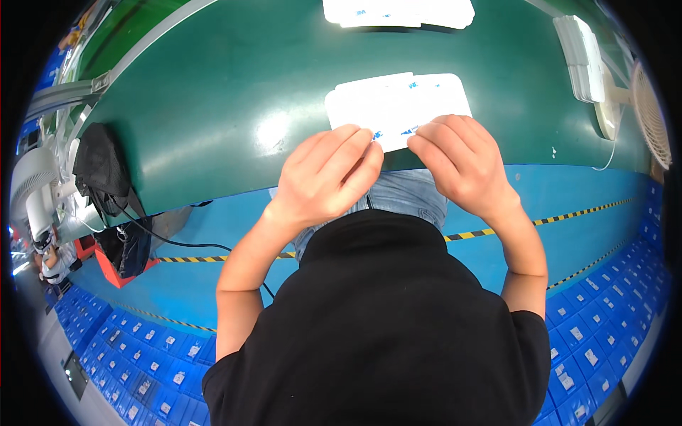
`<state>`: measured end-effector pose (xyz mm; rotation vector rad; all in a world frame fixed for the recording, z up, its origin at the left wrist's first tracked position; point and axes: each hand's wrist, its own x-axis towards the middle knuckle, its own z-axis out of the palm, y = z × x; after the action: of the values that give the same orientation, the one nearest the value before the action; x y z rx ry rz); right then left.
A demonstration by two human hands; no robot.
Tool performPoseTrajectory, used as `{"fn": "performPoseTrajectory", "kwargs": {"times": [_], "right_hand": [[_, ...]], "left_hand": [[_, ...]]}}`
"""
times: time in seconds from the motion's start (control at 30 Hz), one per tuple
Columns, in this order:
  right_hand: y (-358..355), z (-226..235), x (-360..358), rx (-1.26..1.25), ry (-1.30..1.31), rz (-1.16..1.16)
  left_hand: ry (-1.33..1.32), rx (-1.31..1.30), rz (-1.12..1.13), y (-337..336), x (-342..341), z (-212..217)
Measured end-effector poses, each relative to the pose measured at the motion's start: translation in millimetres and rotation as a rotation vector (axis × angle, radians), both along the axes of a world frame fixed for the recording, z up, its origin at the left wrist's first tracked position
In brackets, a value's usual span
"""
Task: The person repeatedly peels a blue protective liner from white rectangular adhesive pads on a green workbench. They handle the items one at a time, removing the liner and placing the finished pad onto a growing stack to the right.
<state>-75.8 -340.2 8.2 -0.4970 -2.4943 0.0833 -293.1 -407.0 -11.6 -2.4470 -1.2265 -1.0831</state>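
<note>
A fanned layer of flat white sheets (398, 103) with small blue marks lies near the front edge of the green table (227, 128). Both my hands are at its near side, fingers bent and drawn together. My left hand (327, 170) pinches the near left edge beside a blue mark. The near right edge is pinched by my right hand (462, 160), also next to a blue mark. My fingers cover the near corners and hide how many sheets are between them. Farther back, a second group of white sheets (398, 13) lies on the table.
To the right are a stack of white pieces (579, 60) and a fan (650, 113). A black mesh bag (103, 160) and another white fan (35, 177) are at the left. Blue bins (156, 355) line the floor behind me, past striped tape (561, 219). A black cable (185, 243) hangs at left.
</note>
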Motion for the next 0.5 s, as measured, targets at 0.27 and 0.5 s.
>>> {"fn": "performPoseTrajectory", "kwargs": {"times": [0.27,0.5], "right_hand": [[4,0,-7,-0.096,-0.103,-0.014],[8,1,-9,-0.215,-0.149,-0.020]], "left_hand": [[0.165,-0.248,-0.060,2,-2,7],[0.094,-0.510,-0.100,13,-1,20]]}}
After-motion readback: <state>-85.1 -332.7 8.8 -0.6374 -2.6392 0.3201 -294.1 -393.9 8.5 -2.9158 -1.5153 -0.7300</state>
